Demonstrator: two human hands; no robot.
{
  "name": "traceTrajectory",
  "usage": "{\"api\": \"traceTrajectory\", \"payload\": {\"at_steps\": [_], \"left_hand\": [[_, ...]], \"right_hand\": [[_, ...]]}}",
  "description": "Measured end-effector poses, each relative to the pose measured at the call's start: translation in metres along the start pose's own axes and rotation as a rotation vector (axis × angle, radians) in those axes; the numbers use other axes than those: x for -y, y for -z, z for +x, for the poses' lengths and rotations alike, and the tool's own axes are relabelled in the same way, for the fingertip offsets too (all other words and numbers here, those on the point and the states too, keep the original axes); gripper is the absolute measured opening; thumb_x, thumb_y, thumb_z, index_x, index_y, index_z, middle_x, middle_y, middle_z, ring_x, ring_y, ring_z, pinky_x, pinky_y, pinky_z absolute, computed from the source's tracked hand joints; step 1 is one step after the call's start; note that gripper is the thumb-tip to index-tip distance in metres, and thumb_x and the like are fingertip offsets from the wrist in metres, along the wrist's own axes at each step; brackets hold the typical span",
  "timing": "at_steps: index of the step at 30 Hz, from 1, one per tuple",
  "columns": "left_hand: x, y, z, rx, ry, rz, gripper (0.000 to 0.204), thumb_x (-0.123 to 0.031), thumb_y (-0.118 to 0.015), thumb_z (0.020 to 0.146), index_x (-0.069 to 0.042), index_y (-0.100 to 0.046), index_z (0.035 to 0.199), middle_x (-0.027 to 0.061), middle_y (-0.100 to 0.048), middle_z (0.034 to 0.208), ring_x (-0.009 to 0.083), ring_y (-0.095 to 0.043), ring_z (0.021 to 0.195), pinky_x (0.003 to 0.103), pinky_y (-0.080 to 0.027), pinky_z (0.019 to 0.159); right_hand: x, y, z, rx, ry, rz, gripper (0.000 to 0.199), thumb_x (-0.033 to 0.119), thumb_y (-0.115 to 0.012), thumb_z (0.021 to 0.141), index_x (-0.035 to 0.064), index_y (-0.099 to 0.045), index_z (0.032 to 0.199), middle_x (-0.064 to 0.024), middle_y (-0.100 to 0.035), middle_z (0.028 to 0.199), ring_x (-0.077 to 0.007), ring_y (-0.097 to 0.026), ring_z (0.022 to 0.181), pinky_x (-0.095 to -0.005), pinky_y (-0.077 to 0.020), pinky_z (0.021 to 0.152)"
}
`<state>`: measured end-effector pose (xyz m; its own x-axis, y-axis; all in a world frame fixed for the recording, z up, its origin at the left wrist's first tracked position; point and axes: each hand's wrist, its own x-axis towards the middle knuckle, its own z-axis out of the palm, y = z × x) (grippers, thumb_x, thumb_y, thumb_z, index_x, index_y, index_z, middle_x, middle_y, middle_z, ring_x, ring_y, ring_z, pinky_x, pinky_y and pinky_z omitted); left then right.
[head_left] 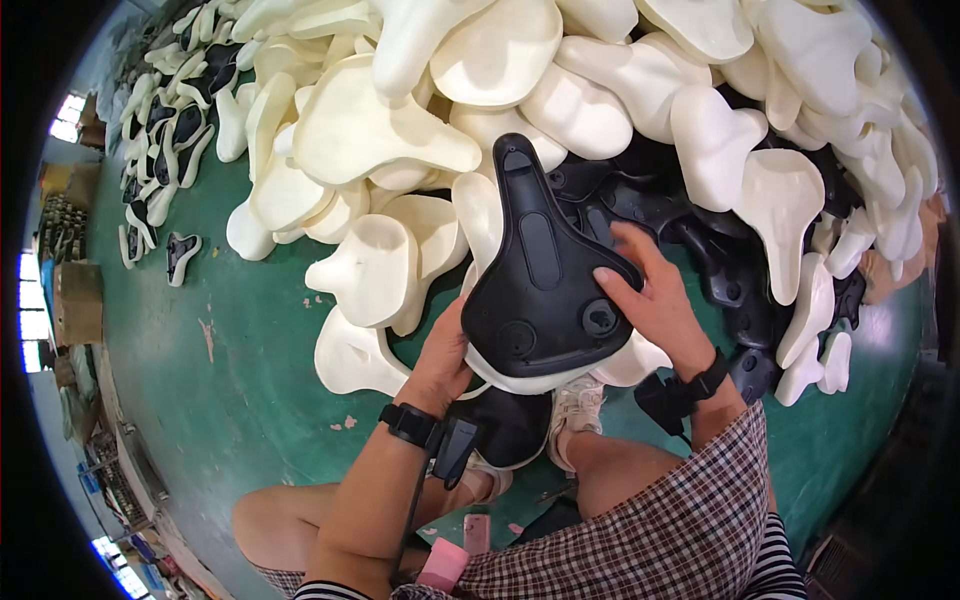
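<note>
Between my hands is a bicycle saddle, its black plastic base (540, 250) facing up and its narrow nose pointing away from me. A pale foam edge (560, 380) shows beneath the base along the wide rear end. My left hand (448, 350) closes round the left rear side, its fingers partly hidden under the saddle. My right hand (660, 305) grips the right rear side, thumb on top of the base near a round recess and fingers bent over the edge. Below the saddle, by my feet, lies another black saddle-shaped piece (510, 425).
A large heap of cream foam saddle pads (390, 140) rises ahead of me. Black saddle bases (715, 260) lie among them at the right. More pads and bases (165, 150) are scattered on the green floor (230, 380) at far left. A pink object (443, 565) sits near my lap.
</note>
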<state>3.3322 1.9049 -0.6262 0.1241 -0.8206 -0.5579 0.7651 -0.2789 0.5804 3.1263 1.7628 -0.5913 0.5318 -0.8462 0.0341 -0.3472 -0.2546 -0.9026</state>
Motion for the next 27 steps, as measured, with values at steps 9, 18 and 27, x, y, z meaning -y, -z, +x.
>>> {"api": "traceTrajectory", "payload": {"at_steps": [9, 18, 27], "left_hand": [[-0.008, -0.010, -0.006, 0.047, 0.041, 0.002, 0.047, -0.034, -0.045, 0.098, -0.001, -0.047, 0.132, 0.0091, -0.058, 0.126, 0.0153, -0.057, 0.112, 0.029, -0.044, 0.098], [0.003, -0.009, 0.001, 0.075, -0.049, 0.057, 0.049, -0.031, -0.050, 0.096, 0.003, -0.047, 0.130, 0.0114, -0.059, 0.122, 0.0165, -0.059, 0.108, 0.029, -0.047, 0.094], [0.010, -0.005, 0.001, 0.046, 0.000, -0.037, 0.047, -0.032, -0.050, 0.096, 0.003, -0.049, 0.128, 0.0125, -0.059, 0.121, 0.0179, -0.060, 0.106, 0.031, -0.049, 0.093]], "right_hand": [[-0.024, -0.006, 0.007, 0.140, 0.199, 0.070, 0.032, -0.001, -0.054, 0.082, 0.0053, -0.055, 0.113, -0.0138, -0.043, 0.136, -0.0288, -0.043, 0.124, -0.0370, -0.0325, 0.105], [-0.040, -0.019, -0.003, 0.065, 0.134, 0.153, 0.028, -0.006, -0.049, 0.082, 0.0018, -0.056, 0.108, -0.0144, -0.046, 0.134, -0.0286, -0.049, 0.119, -0.0336, -0.0359, 0.102], [-0.040, -0.035, -0.004, -0.083, 0.039, 0.047, 0.037, -0.001, -0.060, 0.082, 0.0023, -0.049, 0.116, -0.0132, -0.053, 0.114, -0.0258, -0.054, 0.103, -0.0321, -0.0430, 0.091]]}}
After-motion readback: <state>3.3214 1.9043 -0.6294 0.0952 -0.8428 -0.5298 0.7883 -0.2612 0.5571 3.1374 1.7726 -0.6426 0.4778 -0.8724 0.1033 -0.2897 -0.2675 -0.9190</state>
